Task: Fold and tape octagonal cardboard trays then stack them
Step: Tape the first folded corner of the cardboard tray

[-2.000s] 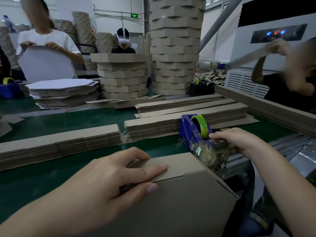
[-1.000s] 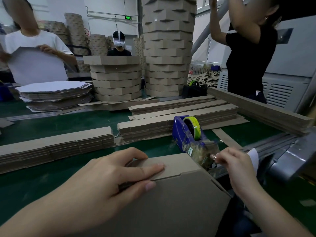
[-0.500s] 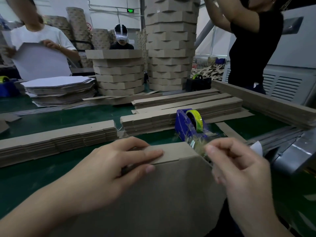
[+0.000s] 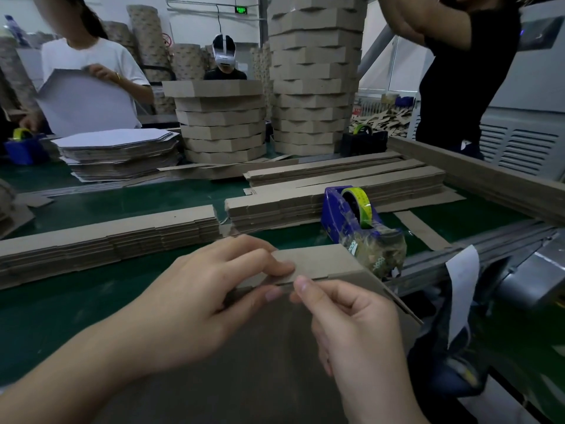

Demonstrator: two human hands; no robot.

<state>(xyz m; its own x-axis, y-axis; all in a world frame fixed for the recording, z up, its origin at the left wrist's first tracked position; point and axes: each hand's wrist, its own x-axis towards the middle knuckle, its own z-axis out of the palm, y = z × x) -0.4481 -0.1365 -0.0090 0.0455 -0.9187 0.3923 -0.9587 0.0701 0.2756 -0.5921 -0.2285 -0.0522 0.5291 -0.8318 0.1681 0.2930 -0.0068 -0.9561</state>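
Note:
A brown cardboard tray (image 4: 330,264) stands on edge at the near side of the green table, its folded rim facing up. My left hand (image 4: 195,301) grips the top rim, fingers over the rim strip and thumb below it. My right hand (image 4: 351,325) pinches a piece of clear tape between thumb and forefinger right at the rim seam, beside my left fingertips. The blue tape dispenser (image 4: 351,221) with a yellow-green roll sits just behind the tray to the right.
Flat rim strips lie in stacks (image 4: 107,237) (image 4: 336,191) across the green table (image 4: 76,316). Finished trays form two stacks (image 4: 220,123) (image 4: 315,75) at the back. Flat octagon sheets (image 4: 119,151) lie at back left. Three people stand around the table.
My right hand left the dispenser with a piece of tape and came left to the tray's rim seam. My left hand stayed on the rim.

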